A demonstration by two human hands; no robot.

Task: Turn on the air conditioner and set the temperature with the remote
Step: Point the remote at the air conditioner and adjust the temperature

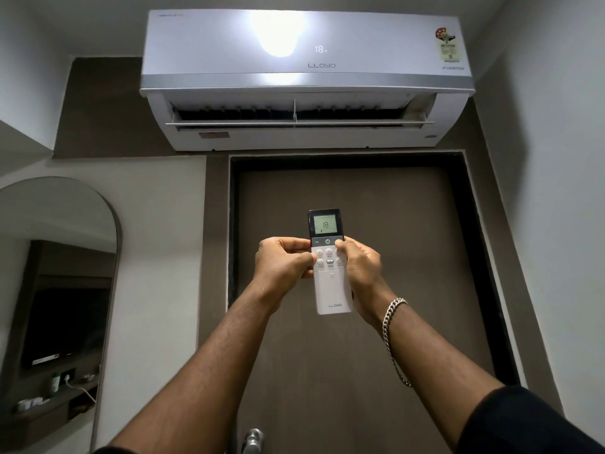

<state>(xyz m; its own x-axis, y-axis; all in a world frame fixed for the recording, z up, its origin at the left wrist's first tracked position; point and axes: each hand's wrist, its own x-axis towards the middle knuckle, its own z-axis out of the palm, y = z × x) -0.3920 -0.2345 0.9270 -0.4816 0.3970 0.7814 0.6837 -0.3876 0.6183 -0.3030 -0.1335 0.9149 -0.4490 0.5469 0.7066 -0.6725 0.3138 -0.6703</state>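
A white wall air conditioner [304, 77] hangs above a door, its flap open and its front display reading 18. Both hands hold a white remote [331, 290] upright in front of the door, pointed up at the unit. The remote's screen shows 18. My left hand [283, 263] grips its left side with the thumb on the buttons. My right hand [360, 267] grips its right side, thumb near the power button row. A chain bracelet sits on my right wrist.
A brown door [360, 371] with a dark frame fills the wall ahead, its metal handle [252, 440] at the bottom. An arched mirror [59, 290] on the left wall reflects a TV and shelves. A white wall rises at the right.
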